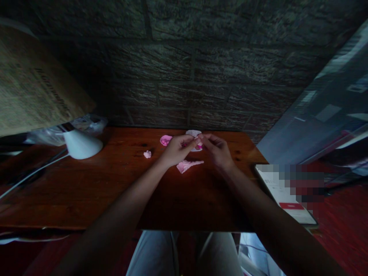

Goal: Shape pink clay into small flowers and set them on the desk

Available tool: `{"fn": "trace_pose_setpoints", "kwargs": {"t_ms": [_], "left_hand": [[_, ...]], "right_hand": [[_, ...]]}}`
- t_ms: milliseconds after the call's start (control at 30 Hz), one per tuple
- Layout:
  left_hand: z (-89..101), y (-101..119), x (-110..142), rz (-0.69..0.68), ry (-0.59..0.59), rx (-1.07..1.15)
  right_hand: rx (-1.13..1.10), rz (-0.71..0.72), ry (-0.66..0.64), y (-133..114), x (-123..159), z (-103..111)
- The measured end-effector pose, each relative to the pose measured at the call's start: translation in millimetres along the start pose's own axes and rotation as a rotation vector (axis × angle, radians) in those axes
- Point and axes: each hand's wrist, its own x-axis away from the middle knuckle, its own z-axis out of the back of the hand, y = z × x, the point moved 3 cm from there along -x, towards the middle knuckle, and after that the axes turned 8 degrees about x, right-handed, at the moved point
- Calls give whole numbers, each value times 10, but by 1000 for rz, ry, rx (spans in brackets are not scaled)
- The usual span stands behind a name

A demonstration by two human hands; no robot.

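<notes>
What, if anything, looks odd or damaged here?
A blocky pixelated patch covers part of the flat white device at the right edge of the table; it looks like picture masking, not an object. The long pink piece by the left hand is uneven, one end drawn thin.

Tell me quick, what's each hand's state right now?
Left hand: closed, holding a small pink piece.
Right hand: closed, pinching the same piece.
</notes>
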Motion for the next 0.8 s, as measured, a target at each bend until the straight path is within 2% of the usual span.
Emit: {"fn": "trace_pose_setpoints", "kwargs": {"t_ms": [333,567,700,800], "left_hand": [[27,30,29,-113,76,-175],[60,61,18,-139,82,-173],[68,63,16,-112,74,-181],[90,52,30,-114,107,-311]], "right_hand": [[-19,-78,-102,-53,5,-29],[-52,-202,-218,-44,6,14],[32,-145,-250,-50,6,27],[133,-51,-285,-59,12,3]]}}
